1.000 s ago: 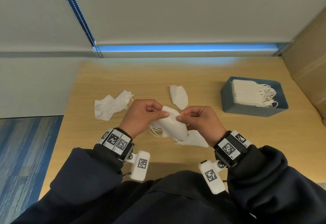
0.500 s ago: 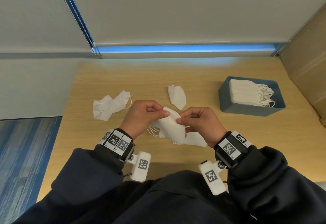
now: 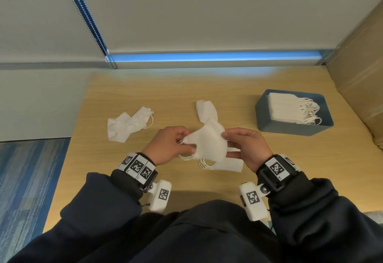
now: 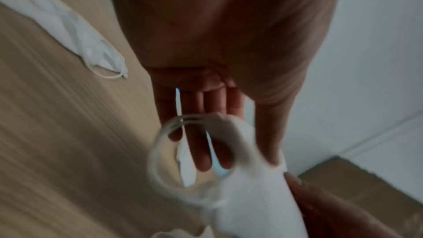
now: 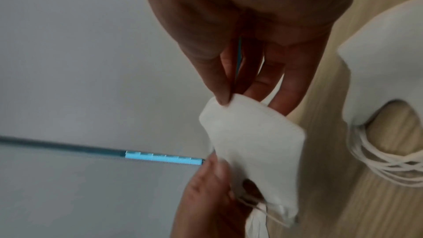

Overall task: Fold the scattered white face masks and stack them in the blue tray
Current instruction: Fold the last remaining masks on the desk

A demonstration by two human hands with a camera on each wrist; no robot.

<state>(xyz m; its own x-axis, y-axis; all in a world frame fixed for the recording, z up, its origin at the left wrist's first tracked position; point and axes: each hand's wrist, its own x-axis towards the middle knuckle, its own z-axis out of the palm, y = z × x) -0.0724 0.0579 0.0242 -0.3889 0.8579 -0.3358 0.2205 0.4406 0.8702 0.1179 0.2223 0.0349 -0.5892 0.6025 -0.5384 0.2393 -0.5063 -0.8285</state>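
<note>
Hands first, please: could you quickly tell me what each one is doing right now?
Left hand: pinching one end of the white mask, by its ear loops.
Right hand: pinching the opposite end of the same mask.

White masks (image 3: 209,142), blue tray (image 3: 290,127), tan table (image 3: 145,88).

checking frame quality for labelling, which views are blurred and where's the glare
Head view: sharp, with blue glare along the wooden table's far edge. Left wrist view: the held white fabric face mask and its loop are motion-blurred. Right wrist view: mildly soft, dim.
</note>
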